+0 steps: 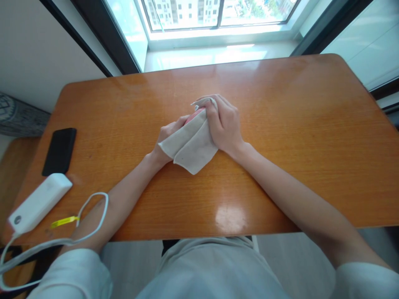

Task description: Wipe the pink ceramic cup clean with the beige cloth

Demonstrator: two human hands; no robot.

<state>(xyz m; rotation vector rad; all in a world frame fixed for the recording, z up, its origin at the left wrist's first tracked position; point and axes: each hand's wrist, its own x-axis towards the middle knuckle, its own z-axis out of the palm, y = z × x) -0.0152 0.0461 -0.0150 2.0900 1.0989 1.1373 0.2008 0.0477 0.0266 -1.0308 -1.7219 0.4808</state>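
A light grey cloth [197, 146] hangs in folds between my hands, above the middle of the table. My right hand [227, 123] is closed round its upper part, with the thumb pressing the fabric. Behind the cloth, my left hand [169, 132] curls round a pink object [193, 116]. Only a narrow strip of that object shows between the hands, so its kind cannot be made out. The cloth covers most of my left fingers and lies over the pink object.
On the left of the wooden table [296, 124] lie a black phone [59, 151] and a white power strip [40, 203]. A white cable [104, 211] with a yellow tag [65, 221] loops over my left forearm. A window [218, 14] stands beyond the far edge.
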